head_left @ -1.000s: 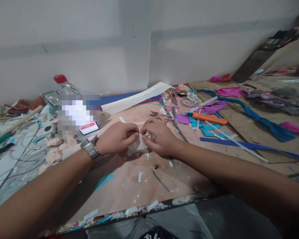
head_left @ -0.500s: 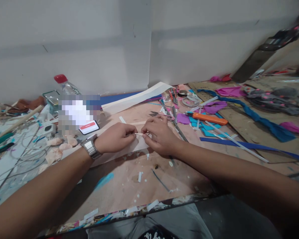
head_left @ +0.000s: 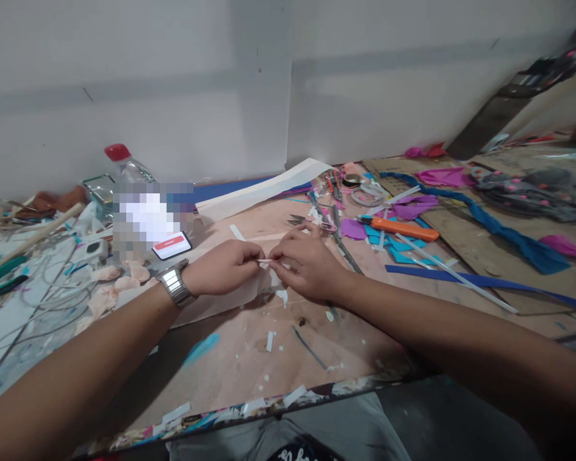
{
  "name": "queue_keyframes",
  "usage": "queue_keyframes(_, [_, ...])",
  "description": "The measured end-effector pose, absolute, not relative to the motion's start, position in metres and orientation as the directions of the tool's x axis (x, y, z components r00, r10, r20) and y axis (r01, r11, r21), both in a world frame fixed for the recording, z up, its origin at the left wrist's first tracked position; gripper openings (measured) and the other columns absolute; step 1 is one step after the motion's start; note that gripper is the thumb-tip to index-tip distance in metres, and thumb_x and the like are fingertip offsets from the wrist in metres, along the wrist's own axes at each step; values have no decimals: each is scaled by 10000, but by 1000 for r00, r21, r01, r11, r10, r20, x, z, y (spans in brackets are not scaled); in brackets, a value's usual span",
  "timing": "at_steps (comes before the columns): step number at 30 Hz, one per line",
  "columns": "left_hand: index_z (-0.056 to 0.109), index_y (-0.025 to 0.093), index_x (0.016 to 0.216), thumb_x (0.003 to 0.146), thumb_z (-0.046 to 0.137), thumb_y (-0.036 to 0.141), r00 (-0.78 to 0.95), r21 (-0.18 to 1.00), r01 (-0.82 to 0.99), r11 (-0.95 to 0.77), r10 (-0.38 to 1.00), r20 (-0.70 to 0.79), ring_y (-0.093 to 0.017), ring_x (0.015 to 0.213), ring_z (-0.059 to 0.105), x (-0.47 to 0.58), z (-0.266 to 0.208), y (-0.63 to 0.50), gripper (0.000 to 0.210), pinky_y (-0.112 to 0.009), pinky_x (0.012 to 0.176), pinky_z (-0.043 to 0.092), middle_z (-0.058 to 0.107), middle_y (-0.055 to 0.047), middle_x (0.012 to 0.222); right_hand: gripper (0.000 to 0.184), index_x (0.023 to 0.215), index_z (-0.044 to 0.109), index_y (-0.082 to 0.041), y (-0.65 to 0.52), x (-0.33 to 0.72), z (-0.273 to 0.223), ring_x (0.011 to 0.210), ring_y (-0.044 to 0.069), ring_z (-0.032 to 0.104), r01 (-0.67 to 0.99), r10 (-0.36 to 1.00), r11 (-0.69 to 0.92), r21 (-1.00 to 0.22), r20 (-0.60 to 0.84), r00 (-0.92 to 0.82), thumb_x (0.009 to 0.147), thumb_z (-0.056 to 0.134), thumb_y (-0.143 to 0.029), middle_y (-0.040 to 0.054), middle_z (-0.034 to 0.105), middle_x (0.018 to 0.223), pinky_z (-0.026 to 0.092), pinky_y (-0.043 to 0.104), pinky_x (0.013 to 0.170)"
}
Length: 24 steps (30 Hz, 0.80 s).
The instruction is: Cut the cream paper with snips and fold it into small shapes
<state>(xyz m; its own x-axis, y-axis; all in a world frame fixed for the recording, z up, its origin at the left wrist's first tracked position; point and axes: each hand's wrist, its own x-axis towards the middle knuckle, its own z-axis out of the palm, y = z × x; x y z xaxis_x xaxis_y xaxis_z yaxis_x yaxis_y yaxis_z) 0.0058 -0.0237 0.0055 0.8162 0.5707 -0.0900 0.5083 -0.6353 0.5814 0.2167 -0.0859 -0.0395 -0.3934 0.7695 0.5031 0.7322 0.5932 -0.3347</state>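
Note:
My left hand, with a metal watch on its wrist, lies over a sheet of whitish paper on the table. Its thumb and forefinger pinch a thin, pale rolled paper edge. From the other side, my right hand grips that same edge with thumb and fingertips. The two hands almost meet, so just a short bit of the edge shows between them. Behind my right hand, small pink-handled scissors lie with their blades apart, partly hidden by the fingers.
An orange utility knife rests on teal and purple scraps to the right, near a blue strip. A long cream paper strip lies behind. On the left are a phone, a red-capped bottle and green-handled pliers.
The right fingertips have shifted slightly left, closer to the left hand. Less of the paper sheet shows below the right hand, its right end now nearer the left hand.

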Motion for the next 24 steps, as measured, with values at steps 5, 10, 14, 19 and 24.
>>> queue_keyframes(5, [687, 163, 905, 944, 497, 328, 832, 569, 498, -654, 546, -100, -150, 680, 559, 6, 5, -25, 254, -270, 624, 354, 670, -15, 771, 97, 901, 696, -217, -86, 217, -39, 891, 203, 670, 725, 759, 602, -334, 521, -391, 942, 617, -254, 2, 773, 856, 260, 459, 1058])
queue_keyframes(10, [690, 165, 864, 916, 509, 265, 818, 559, 518, -647, 566, -102, -143, 668, 552, 6, 5, -23, 213, -267, 628, 354, 663, -6, 750, 98, 843, 698, -214, -86, 216, -38, 856, 200, 670, 725, 744, 614, -312, 537, -398, 922, 646, -238, -11, 766, 801, 244, 473, 1056])
queue_keyframes(14, [680, 167, 869, 870, 491, 184, 825, 593, 505, -627, 552, -119, -151, 720, 575, 6, 4, -22, 190, -269, 669, 376, 672, -4, 788, 93, 820, 689, -221, -87, 216, -37, 841, 189, 670, 718, 720, 632, -290, 563, -406, 897, 652, -185, -24, 761, 780, 206, 482, 1099])
queue_keyframes(19, [630, 166, 826, 921, 501, 288, 823, 609, 503, -613, 556, -120, -148, 683, 538, 6, 5, -22, 201, -274, 629, 348, 622, 3, 740, 124, 786, 686, -227, -87, 216, -36, 805, 180, 656, 717, 674, 656, -237, 611, -415, 893, 643, -184, -26, 738, 745, 235, 480, 1100])
queue_keyframes(24, [592, 170, 790, 963, 494, 368, 819, 635, 492, -596, 564, -106, -135, 648, 484, 6, 2, -22, 280, -272, 601, 319, 555, 17, 691, 126, 797, 689, -221, -88, 216, -36, 810, 178, 650, 731, 635, 662, -167, 643, -428, 898, 628, -175, -15, 731, 751, 261, 479, 1090])
